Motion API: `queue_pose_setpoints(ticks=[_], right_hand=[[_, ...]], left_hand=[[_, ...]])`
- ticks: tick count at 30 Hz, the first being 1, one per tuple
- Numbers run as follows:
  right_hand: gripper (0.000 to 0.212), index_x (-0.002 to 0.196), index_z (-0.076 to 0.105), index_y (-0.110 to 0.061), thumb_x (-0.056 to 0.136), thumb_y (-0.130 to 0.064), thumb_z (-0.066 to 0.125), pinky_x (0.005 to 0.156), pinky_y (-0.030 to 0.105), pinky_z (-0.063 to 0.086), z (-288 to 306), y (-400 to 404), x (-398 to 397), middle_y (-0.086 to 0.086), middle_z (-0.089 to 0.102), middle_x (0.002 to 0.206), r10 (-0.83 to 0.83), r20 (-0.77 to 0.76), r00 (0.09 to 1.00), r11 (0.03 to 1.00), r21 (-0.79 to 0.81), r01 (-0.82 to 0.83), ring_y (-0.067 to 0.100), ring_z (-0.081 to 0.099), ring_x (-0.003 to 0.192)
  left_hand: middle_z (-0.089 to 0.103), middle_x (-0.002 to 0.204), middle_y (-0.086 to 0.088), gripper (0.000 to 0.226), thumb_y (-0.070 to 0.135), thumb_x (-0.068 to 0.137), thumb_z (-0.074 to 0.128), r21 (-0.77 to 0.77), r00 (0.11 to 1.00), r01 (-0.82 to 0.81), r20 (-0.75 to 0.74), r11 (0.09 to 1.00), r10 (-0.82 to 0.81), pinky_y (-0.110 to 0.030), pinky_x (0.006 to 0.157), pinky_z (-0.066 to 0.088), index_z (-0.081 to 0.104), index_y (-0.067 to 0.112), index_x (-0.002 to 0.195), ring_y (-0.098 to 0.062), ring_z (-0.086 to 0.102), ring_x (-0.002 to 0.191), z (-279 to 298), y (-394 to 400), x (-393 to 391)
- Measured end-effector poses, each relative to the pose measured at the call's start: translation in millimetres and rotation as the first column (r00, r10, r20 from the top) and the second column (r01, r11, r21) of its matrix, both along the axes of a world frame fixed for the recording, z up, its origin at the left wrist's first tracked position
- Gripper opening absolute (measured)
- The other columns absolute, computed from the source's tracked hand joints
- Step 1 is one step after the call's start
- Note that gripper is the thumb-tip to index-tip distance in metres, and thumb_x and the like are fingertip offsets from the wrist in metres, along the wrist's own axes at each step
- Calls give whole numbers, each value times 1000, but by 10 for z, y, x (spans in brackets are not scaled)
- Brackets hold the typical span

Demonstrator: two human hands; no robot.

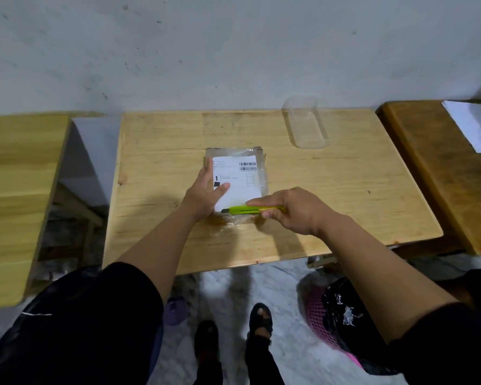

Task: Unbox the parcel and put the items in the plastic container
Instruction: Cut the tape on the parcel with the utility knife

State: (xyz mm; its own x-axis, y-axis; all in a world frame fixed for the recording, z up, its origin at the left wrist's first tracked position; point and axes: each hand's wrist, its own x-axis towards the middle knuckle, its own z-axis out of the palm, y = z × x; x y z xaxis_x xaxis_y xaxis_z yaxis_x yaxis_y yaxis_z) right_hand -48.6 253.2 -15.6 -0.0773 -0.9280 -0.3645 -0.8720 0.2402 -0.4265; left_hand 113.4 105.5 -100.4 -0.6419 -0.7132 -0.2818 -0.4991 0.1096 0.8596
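A flat parcel [243, 179], wrapped in clear tape with a white shipping label, lies in the middle of the wooden table [345, 190]. My left hand [206, 191] presses flat on the parcel's left side, fingers spread. My right hand [289, 209] grips a lime-green utility knife [247, 210], which lies along the parcel's near edge with its tip pointing left. A clear plastic container [306, 123] stands empty at the table's back right, apart from both hands.
A second wooden table [17, 190] stands to the left, and a darker one [439, 168] with white paper [475, 123] to the right. On the floor are a pink basket [320, 320] with a black bag and a purple slipper [175, 309]. A grey wall rises behind the tables.
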Motion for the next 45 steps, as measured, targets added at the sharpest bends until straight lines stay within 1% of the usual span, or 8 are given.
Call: queue_pose_setpoints(ticks=[15,24,29,33,36,38,41,45], right_hand=[[38,128,47,-46,93,-34,51,73,24,36,51,-177,-365,-3,66,122,247,-65,967,968,62,-243,23,59,105],[38,130,43,-49,93,-39,48,85,32,47,22,-144,-682,-10,60,130,364,-96,927,929,113,-353,22,59,111],[39,129,46,-47,92,-33,51,94,38,48,-36,-78,-822,-10,59,131,325,-19,945,940,114,-321,20,58,116],[32,120,61,-34,90,-24,59,84,8,44,63,-37,-899,-16,69,111,43,258,965,998,41,-55,-4,61,96],[31,117,65,-17,87,-20,63,45,5,34,-10,33,-787,-15,58,52,-289,604,743,930,-7,367,-4,43,41],[31,118,64,-14,87,-18,63,33,11,26,-144,42,-577,2,41,50,-426,728,538,816,53,576,0,29,33],[28,114,65,-27,87,-27,62,33,12,20,-324,43,-239,3,36,57,-524,803,284,684,198,702,5,25,37],[13,93,69,-46,82,-41,65,34,16,23,-438,66,-26,3,38,56,-563,806,182,607,255,753,9,27,40]], left_hand=[[22,155,14,75,38,90,53,-7,999,-47,25,999,47,-34,107,36,5,35,148,-12,39,132,67,45,-44],[33,151,14,78,47,86,57,56,996,-91,15,994,90,-33,105,40,6,43,145,-7,45,128,38,58,-32],[37,148,14,73,42,88,56,55,986,-165,-2,985,166,-22,94,38,11,43,145,-6,45,126,54,110,-74],[39,148,13,71,45,87,56,16,979,-201,30,979,200,-24,95,38,13,45,144,-10,43,129,65,128,-80],[39,148,11,71,47,87,55,-12,978,-197,72,980,197,-26,93,39,12,47,144,-13,45,128,70,122,-94],[40,147,12,71,47,87,56,-20,974,-212,79,977,213,-27,93,39,14,48,143,-13,45,128,73,120,-96],[42,145,13,70,44,87,57,-18,969,-236,68,972,236,-24,91,37,16,47,143,-12,46,126,76,139,-93],[44,143,12,70,42,88,56,-22,968,-237,77,971,238,-23,85,38,15,45,144,-10,49,115,104,167,-116]])
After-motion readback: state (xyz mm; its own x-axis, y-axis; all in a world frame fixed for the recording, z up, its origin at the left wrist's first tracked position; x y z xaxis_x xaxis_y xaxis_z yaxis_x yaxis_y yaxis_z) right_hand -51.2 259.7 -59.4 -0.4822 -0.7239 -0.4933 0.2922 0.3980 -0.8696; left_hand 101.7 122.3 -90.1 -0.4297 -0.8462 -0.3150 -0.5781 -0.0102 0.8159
